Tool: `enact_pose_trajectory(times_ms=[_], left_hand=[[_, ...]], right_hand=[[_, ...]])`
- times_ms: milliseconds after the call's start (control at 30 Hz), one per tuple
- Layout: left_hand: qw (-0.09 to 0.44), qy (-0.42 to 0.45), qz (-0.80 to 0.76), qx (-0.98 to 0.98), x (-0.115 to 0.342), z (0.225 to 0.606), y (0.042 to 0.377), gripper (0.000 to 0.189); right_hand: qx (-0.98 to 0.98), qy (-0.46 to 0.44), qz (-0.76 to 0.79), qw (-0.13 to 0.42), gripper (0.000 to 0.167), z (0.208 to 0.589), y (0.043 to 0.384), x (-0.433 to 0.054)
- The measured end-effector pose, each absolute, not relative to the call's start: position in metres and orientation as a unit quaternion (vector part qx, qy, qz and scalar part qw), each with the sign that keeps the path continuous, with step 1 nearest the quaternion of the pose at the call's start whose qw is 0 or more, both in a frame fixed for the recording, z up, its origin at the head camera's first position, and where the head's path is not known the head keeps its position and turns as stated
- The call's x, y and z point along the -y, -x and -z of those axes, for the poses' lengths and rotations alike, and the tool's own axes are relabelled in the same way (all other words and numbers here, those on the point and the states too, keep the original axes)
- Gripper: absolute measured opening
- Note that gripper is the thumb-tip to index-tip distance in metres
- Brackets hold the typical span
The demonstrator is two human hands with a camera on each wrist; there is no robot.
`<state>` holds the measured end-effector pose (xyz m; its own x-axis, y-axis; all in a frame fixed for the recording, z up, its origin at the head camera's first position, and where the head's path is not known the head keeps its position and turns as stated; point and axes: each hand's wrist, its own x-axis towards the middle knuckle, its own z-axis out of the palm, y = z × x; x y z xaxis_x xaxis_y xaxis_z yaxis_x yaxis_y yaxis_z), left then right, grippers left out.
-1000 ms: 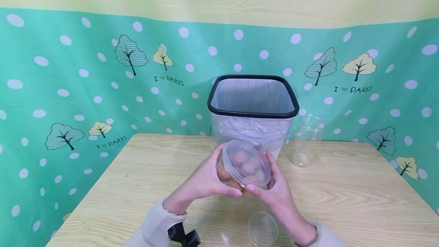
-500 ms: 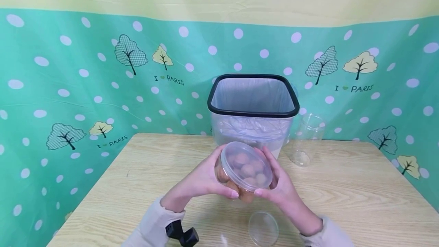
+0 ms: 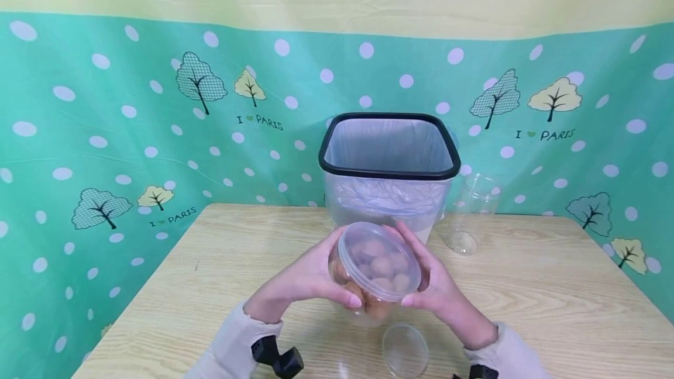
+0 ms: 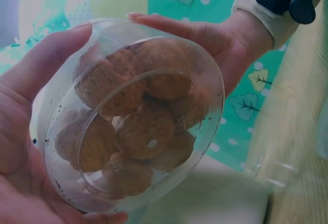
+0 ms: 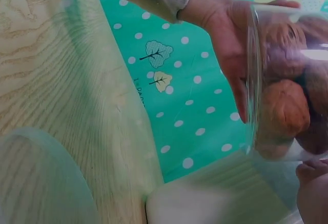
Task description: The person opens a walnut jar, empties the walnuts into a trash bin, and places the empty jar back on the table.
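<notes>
- Left hand (image 3: 310, 276): clamped on the near-left side of a clear jar (image 3: 376, 310), thumb curled round the front.
- Right hand (image 3: 432, 279): clamped on the jar's opposite side, thumb at the lower edge of the lid (image 3: 380, 259); far fingertips partly hidden.
- Jar sat between the two hands, tilted, lid end toward the right hand; looked raised off the table (image 3: 253, 250), as the left wrist view showed what seemed its base.
- Lid was on; couldn't tell how tightly.
- Inside the jar, between the palms: several walnuts (image 5: 284, 108), or very like them.
- Step in hand, my read: holding the filled jar steady at a slant. Best done with even pressure from both palms, thumbs in front, fingers behind.
- Smooth wall probably slippery, and a loose load could roll with any change of angle; slow wrist turns advisable, right thumb better not prying at the lid edge.
- Closer to the body than the hands, between the wrists: a clear round disc (image 3: 405, 351), flat on the table.
- Just beyond both hands: a black-rimmed bin (image 3: 389, 175) with a bag liner (image 3: 389, 145).
- Beyond the right hand, farther right: a tall clear container (image 3: 470, 215), upright.
- Farthest out: dotted green curtain (image 3: 158, 86).
</notes>
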<state>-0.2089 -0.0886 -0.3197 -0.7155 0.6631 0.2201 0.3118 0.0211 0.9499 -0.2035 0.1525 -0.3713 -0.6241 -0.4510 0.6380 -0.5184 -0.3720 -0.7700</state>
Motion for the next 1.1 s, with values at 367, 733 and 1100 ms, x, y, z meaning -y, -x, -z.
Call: enact_pose_trajectory(times_ms=[367,733,1100], left_hand=[[0.159,-0.353,-0.591,-0.708,0.090,0.319,0.208,0.098],[0.137,-0.343,-0.587,-0.720,0.088,0.322,0.208,0.100],[0.119,-0.335,-0.583,-0.731,0.085,0.323,0.208,0.099]], right_hand=[[0.527,-0.517,-0.674,-0.030,0.102,0.363,0.213,-0.160],[0.546,-0.480,-0.687,0.012,0.099,0.367,0.210,-0.162],[0.660,-0.245,-0.703,0.099,0.091,0.355,0.162,-0.145]])
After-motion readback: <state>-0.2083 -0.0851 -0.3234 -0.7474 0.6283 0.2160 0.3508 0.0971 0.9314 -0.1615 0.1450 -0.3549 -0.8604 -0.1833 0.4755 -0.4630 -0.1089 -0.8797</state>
